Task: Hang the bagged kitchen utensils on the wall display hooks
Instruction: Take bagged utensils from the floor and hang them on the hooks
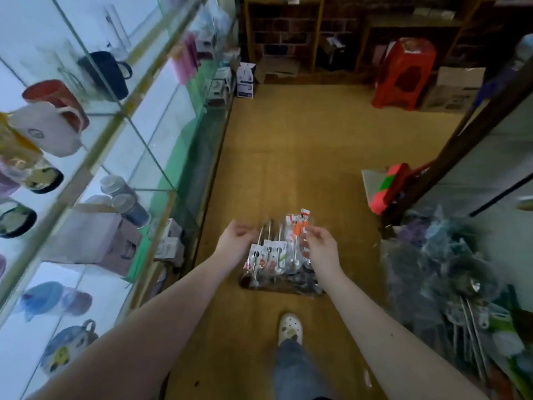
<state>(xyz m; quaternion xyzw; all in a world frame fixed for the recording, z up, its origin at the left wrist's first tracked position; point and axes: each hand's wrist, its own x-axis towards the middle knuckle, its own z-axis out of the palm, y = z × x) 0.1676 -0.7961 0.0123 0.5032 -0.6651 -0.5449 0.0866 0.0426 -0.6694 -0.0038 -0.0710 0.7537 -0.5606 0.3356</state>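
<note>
Holding a bundle of bagged utensils [277, 255] out in front of us, we have both hands on it above the ochre floor [302, 140]. Our left hand [236, 241] curls its fingers in around the bundle's left edge. Our right hand [320, 249] bends its fingers in at the upper right, pinching close to a packet with an orange card [299, 226]. Blur keeps us from telling exactly which packet the fingertips close on. The bundle is clear wrap around long metal pieces with white header cards, and it lies roughly flat between the two hands.

Below it we see our white clog [290, 329] and a jeans leg [291, 368]. Along our left runs a glass display cabinet [124, 116] with mugs [49, 134] and a pale gift bag [95, 238] behind the panes, and small boxes at its foot. On our right, a loose heap of more wrapped utensils [450, 272] lies near our forearm and crowds that side of the aisle. Beside it are a dark slanted wooden post [461, 142] and a red-and-green packet [392, 189]. At the far end, wooden shelving [317, 33] stands against a brick wall. A red plastic stool [403, 73], a cardboard carton [458, 85] and a white box [246, 80] stand in front of it.
</note>
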